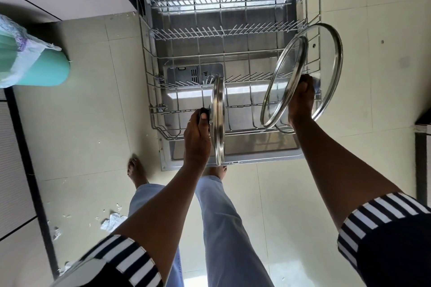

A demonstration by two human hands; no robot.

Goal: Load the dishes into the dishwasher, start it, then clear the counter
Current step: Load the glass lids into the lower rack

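1. While the lower rack [154,109] stands pulled out over the open dishwasher door [233,158], three glass lids hang above it, none yet set between the tines.
2. The left hand [198,137] grasps the first lid [219,123] by its black knob [203,111], thumb laid over it. The lid hangs over the rack's near edge, about mid-width.
3. The right hand [302,100] is clenched on two lids at once, a smaller lid [285,81] and a larger lid [328,60], above the rack's right side. Just what its fingers catch is hidden between the panes.
4. Handling, as I judge it: glass panes in steel rims are stiff, weighty for their size and brittle, and perhaps slick. The knob is the sure hold and the rim the second-best. Two lids in one hand may knock together, so that pair wants setting down one at a time.
5. The first lid stands on edge and shows edge-on, its plane running near to far and its knob pointing to the person's left. The right-hand pair is also on edge but leaning — upper rims tipped to the far right, broad faces turned left.
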